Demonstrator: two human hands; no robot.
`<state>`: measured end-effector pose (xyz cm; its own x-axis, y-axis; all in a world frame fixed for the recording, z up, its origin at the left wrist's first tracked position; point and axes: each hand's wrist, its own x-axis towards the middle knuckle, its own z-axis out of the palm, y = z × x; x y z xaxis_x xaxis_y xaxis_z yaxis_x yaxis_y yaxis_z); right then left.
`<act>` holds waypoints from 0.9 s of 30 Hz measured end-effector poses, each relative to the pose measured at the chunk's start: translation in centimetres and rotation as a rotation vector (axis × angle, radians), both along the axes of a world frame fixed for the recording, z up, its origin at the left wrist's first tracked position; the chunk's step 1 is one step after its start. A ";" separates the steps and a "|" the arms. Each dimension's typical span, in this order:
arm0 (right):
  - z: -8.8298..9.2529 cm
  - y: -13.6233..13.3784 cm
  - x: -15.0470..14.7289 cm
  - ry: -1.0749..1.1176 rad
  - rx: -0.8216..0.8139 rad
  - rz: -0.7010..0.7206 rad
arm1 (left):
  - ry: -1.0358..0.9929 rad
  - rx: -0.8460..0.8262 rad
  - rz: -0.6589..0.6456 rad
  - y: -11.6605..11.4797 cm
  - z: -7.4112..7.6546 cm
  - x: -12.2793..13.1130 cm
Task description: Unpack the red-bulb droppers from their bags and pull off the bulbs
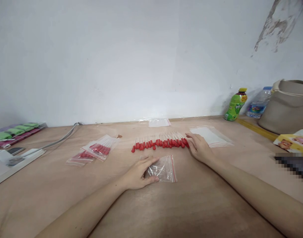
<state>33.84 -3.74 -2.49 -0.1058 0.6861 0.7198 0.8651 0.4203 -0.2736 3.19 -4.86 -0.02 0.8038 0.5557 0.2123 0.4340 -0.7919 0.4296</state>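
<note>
My left hand (138, 173) lies on the table with thumb and fingers spread, resting over the left part of a clear zip bag (163, 169) with a red seal line. No contents show in that bag. Just beyond it, several red-tipped sticks (155, 143) lie side by side in a row, pale ends toward the wall. At the row's right end is my right hand (199, 147), fingers apart and touching or nearly touching the last red tips. Its far fingers are partly hidden.
Filled zip bags (99, 148) of red-tipped sticks overlap at left. A stack of flat bags (212, 136) lies right, another bag (159, 122) by the wall. A green bottle (236, 105), a water bottle (259, 104) and a beige bucket (285, 105) stand back right. A cable (59, 140) crosses left.
</note>
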 end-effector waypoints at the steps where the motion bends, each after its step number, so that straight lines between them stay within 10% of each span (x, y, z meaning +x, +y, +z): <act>1: 0.3 -0.6 -0.6 0.020 0.022 -0.001 | 0.012 0.002 0.005 0.0 0.0 0.0; 9: 2.2 -5.8 -6.1 -0.197 -0.305 0.601 | 0.080 0.027 -0.015 -0.1 0.2 0.0; 17: 1.7 -5.9 -6.6 -0.125 -0.478 0.733 | 0.278 0.074 -0.059 -0.2 0.6 -0.1; 27: 0.1 -4.5 -6.0 0.110 -0.440 0.092 | 0.159 0.063 -0.100 -1.2 1.1 0.2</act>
<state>27.79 -8.26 -2.42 -0.1199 0.9202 0.3726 0.7856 0.3174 -0.5312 3.39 -6.02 1.11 0.8807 0.4608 0.1100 0.4099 -0.8576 0.3105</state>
